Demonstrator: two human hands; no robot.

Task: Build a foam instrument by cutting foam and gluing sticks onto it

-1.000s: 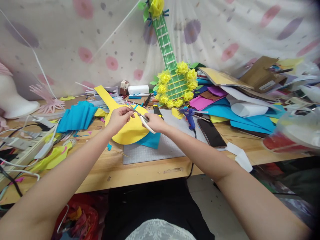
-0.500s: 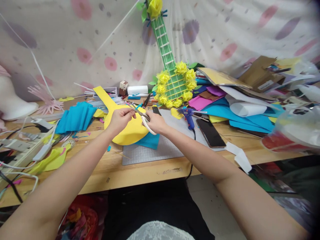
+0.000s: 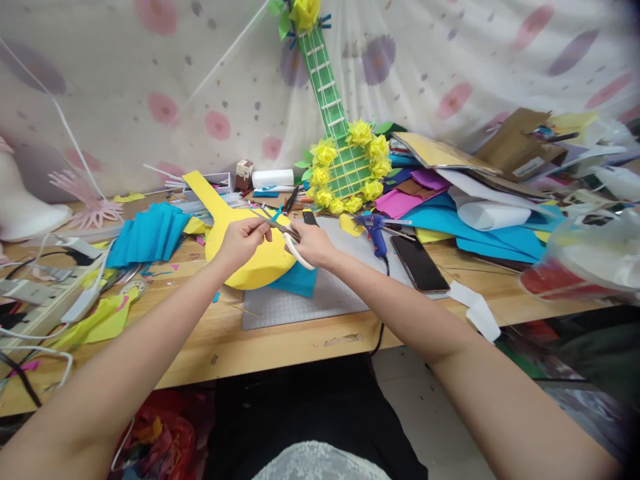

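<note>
My right hand [image 3: 311, 244] is closed round a pair of scissors [image 3: 299, 255] with white handles, its blades pointing left. Close to the blades, my left hand [image 3: 245, 241] is pinched; what its fingers hold is too small to make out. A narrow blue piece [image 3: 277, 214] shows beside the blades, and I cannot tell whether it is held. Below both hands lies a yellow guitar-shaped cutout [image 3: 257, 272] with a long neck. Blue paper [image 3: 297, 281] sticks out from under its right edge, over a grey cutting mat [image 3: 280, 313].
A green paper guitar [image 3: 327, 87] with yellow flowers leans against the curtain. Right of the hands are a blue glue gun [image 3: 374, 232], a phone [image 3: 420, 264], stacked papers [image 3: 465, 230] and a plastic tub [image 3: 575, 267]. Pleated blue paper [image 3: 147, 237] and a power strip [image 3: 37, 307] lie left.
The view has shifted slightly, so the scene sits a little further left. My hands and the scissors keep nearly the same pose over the yellow cutout.
</note>
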